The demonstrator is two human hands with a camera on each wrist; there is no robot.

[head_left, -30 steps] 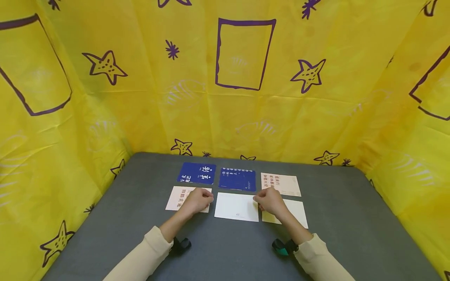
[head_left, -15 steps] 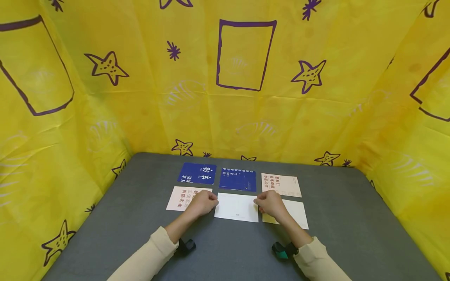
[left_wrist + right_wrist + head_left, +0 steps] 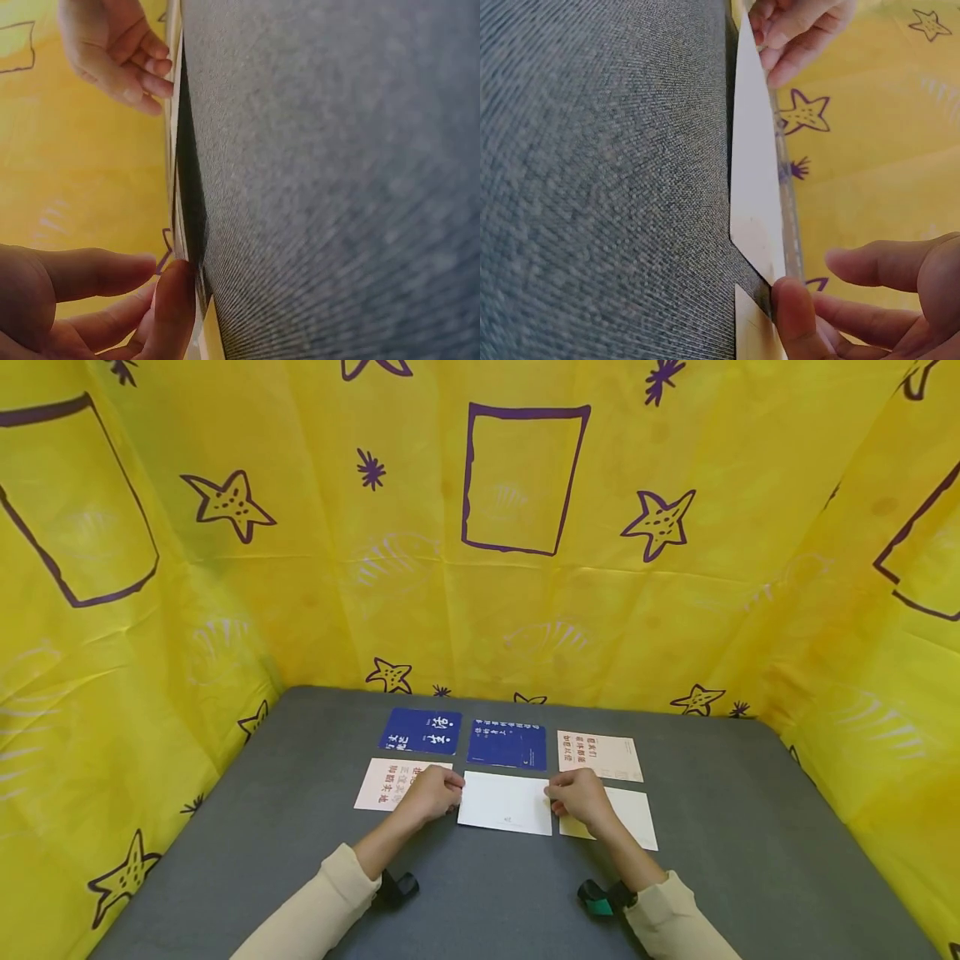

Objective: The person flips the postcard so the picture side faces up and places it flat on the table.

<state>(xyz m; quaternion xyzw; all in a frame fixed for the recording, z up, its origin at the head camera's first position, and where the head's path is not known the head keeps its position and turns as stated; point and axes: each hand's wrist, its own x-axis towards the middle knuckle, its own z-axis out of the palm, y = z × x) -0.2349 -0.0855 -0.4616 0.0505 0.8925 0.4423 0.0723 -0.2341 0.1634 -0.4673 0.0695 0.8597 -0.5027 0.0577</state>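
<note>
A white card [image 3: 504, 802] lies in the middle of the near row, between my two hands. My left hand [image 3: 433, 794] is at its left edge and my right hand [image 3: 581, 797] at its right edge. In the left wrist view the left thumb [image 3: 174, 304] touches the card's end, with the index finger held apart from it. The right wrist view shows the right thumb [image 3: 793, 311] at the card's near corner, again with a gap to the index finger. A dark shadow runs under the card's long edge.
Two blue cards [image 3: 422, 730] and a pink card [image 3: 618, 756] with writing form the far row. Another pink card [image 3: 372, 785] is partly behind the left hand, a cream card [image 3: 633, 814] behind the right. All lie on a grey table [image 3: 247, 860] enclosed by yellow cloth [image 3: 420, 610].
My left hand has moved right, from over the left pink card to the white card's left edge. The right hand has shifted slightly at the right edge. The white card has hardly moved.
</note>
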